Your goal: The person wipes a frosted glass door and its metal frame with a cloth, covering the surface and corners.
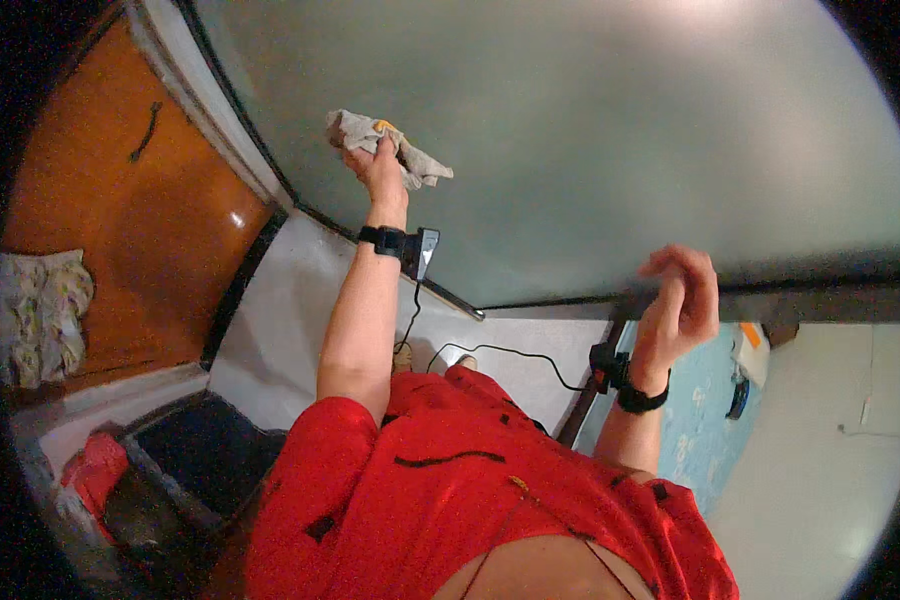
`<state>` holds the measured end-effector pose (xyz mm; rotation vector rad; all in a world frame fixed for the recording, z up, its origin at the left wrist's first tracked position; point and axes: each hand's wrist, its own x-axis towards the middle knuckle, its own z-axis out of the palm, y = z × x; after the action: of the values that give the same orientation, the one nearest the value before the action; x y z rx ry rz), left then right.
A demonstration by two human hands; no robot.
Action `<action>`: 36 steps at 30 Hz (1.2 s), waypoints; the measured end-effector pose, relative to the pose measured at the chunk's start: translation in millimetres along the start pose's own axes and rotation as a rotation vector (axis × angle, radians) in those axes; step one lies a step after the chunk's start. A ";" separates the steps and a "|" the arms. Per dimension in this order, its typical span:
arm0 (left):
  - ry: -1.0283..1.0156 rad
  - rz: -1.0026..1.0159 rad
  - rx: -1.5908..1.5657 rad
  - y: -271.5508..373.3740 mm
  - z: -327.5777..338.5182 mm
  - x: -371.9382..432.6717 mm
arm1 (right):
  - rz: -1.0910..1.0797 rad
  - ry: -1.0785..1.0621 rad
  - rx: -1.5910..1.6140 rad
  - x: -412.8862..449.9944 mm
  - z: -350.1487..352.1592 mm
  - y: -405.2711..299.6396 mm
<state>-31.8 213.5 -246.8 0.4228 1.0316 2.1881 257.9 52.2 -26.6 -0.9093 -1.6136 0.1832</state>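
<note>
My left hand (pixel 379 169) grips a crumpled whitish cloth (pixel 360 131) with an orange-yellow patch. The cloth lies against a large grey-green, glossy panel (pixel 540 157) with a dark lower edge. Over to the right, my right hand (pixel 682 300) is raised near the panel's lower edge, empty and slightly blurred, its fingers loosely curled and the thumb apart. Whether it touches the panel, I cannot tell. Each wrist wears a black strap with a small device, and black cables run down from the devices.
To the left stands an orange-brown door (pixel 187 202) with a dark handle and a patterned cloth (pixel 45 315) hanging on it. A dark open container (pixel 202 450) is at the lower left, beside a red cloth (pixel 97 469). A light-blue patterned surface (pixel 690 420) lies at right. Pale floor (pixel 270 300) shows below.
</note>
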 end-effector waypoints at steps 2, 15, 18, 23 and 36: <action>-0.075 0.133 0.144 0.2 32.3 -43.1 | 0.104 0.052 0.019 1.3 -12.2 12.3; -0.965 1.121 0.795 53.1 58.5 -167.8 | 0.219 0.170 -0.002 -18.7 34.3 9.1; -1.001 1.046 0.816 36.9 41.0 -145.2 | 0.174 0.119 -0.014 -19.0 34.0 5.8; -0.550 0.891 0.831 43.5 17.3 -100.0 | 0.196 0.166 -0.058 -25.1 14.9 9.1; -0.310 0.410 0.667 24.6 32.5 -153.2 | 0.234 0.102 0.168 -21.3 17.1 21.5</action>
<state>85.4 114.1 -208.2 1.3297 1.5819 1.9579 251.9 59.4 -60.1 -0.9600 -1.3741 0.4225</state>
